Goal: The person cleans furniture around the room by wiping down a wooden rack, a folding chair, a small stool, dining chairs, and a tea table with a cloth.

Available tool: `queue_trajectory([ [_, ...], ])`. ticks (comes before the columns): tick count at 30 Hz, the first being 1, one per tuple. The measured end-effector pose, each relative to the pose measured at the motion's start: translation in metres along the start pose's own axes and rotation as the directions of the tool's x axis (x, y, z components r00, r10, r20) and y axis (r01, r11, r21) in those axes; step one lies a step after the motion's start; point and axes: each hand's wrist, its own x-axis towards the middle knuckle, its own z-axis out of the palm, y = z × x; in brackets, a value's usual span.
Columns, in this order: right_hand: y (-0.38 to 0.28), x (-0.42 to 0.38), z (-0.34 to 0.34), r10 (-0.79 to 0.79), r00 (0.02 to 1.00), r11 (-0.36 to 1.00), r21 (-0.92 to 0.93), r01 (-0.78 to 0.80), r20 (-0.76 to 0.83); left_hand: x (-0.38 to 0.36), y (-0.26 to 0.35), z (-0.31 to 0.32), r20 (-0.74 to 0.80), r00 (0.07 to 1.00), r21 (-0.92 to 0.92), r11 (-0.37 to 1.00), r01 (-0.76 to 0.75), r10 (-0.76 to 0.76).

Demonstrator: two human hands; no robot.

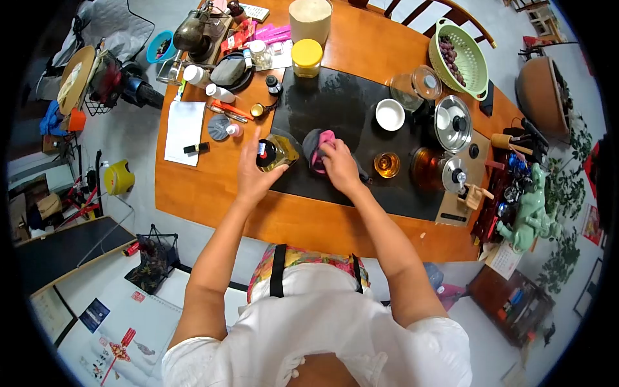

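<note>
On the left part of the black mat, my left hand [255, 174] is at a glass jar [284, 149] with a black lid and yellowish contents, thumb and fingers spread along its side. My right hand [338, 164] is closed on a grey and pink cloth [314, 152], pressed on the mat just right of the jar. A small glass cup of amber liquid [387, 165] stands to the right of my right hand. Beyond it is a white bowl [390, 115].
A teapot [425, 166] and a glass-lidded pot [452, 122] stand at the right. A yellow-lidded jar [307, 57] and a green basket of grapes [459, 58] are at the back. White paper [185, 129], bottles and pens lie left on the wooden table [290, 226].
</note>
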Motion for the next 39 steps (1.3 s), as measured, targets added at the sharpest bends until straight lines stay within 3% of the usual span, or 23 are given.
queue_trajectory([
  [1,0.018,-0.001,0.011,0.097,0.995,0.952,0.293,-0.092,-0.002,0.002,0.011,-0.003,-0.023,1.0,-0.034,0.999,-0.003,0.002],
  [2,0.009,-0.003,0.008,0.243,0.967,0.747,0.62,-0.237,0.077,0.003,0.019,-0.004,-0.047,0.999,-0.068,0.998,-0.005,0.002],
  [3,-0.01,-0.002,0.002,0.343,0.918,0.417,0.843,-0.339,0.199,0.002,0.023,-0.004,-0.014,0.998,-0.163,0.985,0.053,-0.056],
  [4,-0.023,-0.002,-0.002,0.379,0.859,0.016,0.926,-0.378,0.344,0.001,0.028,-0.002,0.011,0.999,-0.197,0.979,0.043,-0.042],
  [5,-0.028,-0.005,-0.001,0.3,0.86,-0.205,0.909,-0.363,0.412,0.0,0.033,0.001,0.034,0.999,-0.231,0.972,0.032,-0.025],
  [6,-0.032,-0.005,0.001,0.253,0.847,-0.298,0.871,-0.391,0.467,0.0,0.039,0.004,0.055,0.998,-0.264,0.964,0.022,-0.007],
  [8,-0.04,-0.004,0.007,0.143,0.817,-0.466,0.766,-0.443,0.559,0.0,0.043,0.011,0.048,0.978,-0.082,0.977,-0.198,0.202],
  [12,-0.051,0.002,0.013,0.31,0.846,-0.312,0.887,-0.341,0.434,-0.005,0.035,0.018,0.062,0.946,0.068,0.944,-0.322,0.318],
  [15,-0.046,0.005,0.021,0.328,0.86,-0.234,0.916,-0.325,0.39,-0.007,0.035,0.012,0.077,0.929,0.116,0.923,-0.368,0.361],
  [18,-0.039,0.015,0.005,0.405,0.805,0.219,0.809,-0.545,0.432,-0.01,0.034,0.006,0.058,0.945,0.125,0.936,-0.328,0.323],
  [19,-0.046,0.02,-0.003,0.472,0.799,0.303,0.782,-0.544,0.373,-0.01,0.032,0.005,0.044,0.952,0.124,0.944,-0.306,0.303],
  [22,-0.026,0.038,0.012,0.408,0.901,0.365,0.878,-0.309,0.148,-0.01,0.02,0.006,-0.007,0.975,0.09,0.972,-0.218,0.22],
  [24,-0.017,0.056,0.001,0.359,0.875,0.13,0.911,-0.391,0.324,-0.011,0.011,0.005,0.024,0.982,0.088,0.978,-0.189,0.187],
  [25,0.003,0.066,0.001,0.422,0.852,0.492,0.711,-0.502,0.31,-0.011,0.007,0.003,0.043,0.983,0.101,0.979,-0.18,0.176],
  [26,0.014,0.073,-0.002,0.473,0.84,0.752,0.375,-0.542,0.265,-0.01,0.003,0.003,0.06,0.984,0.115,0.978,-0.174,0.168],
  [27,-0.003,0.073,-0.018,0.492,0.862,0.854,0.121,-0.505,0.125,-0.01,-0.002,0.002,0.076,0.982,0.13,0.974,-0.184,0.175],
  [28,-0.021,0.07,-0.035,0.468,0.884,0.873,-0.151,-0.464,-0.015,-0.012,-0.007,0.002,0.093,0.979,0.144,0.971,-0.193,0.181],
  [29,-0.012,0.065,-0.029,0.387,0.901,0.887,-0.187,-0.422,-0.194,-0.014,-0.011,0.003,0.111,0.977,0.157,0.967,-0.2,0.184],
  [31,-0.013,0.059,-0.014,0.082,0.926,0.979,-0.144,-0.144,-0.369,-0.017,-0.017,0.004,0.132,0.977,0.152,0.97,-0.189,0.17],
  [32,-0.018,0.055,-0.007,-0.068,0.888,0.99,-0.143,0.003,-0.455,-0.018,-0.02,0.005,0.142,0.976,0.147,0.972,-0.186,0.165],
  [34,-0.045,0.045,0.008,-0.122,0.985,0.925,-0.373,0.067,-0.125,-0.021,-0.027,0.009,0.165,0.973,0.156,0.97,-0.188,0.162],
  [35,-0.036,0.047,0.03,-0.043,0.999,0.941,-0.336,0.044,0.009,-0.024,-0.03,0.011,0.176,0.971,0.162,0.968,-0.189,0.161],
  [39,-0.017,0.087,0.055,-0.181,0.98,0.871,-0.475,0.124,-0.076,-0.029,-0.033,0.013,0.223,0.952,0.202,0.946,-0.254,0.208],
])
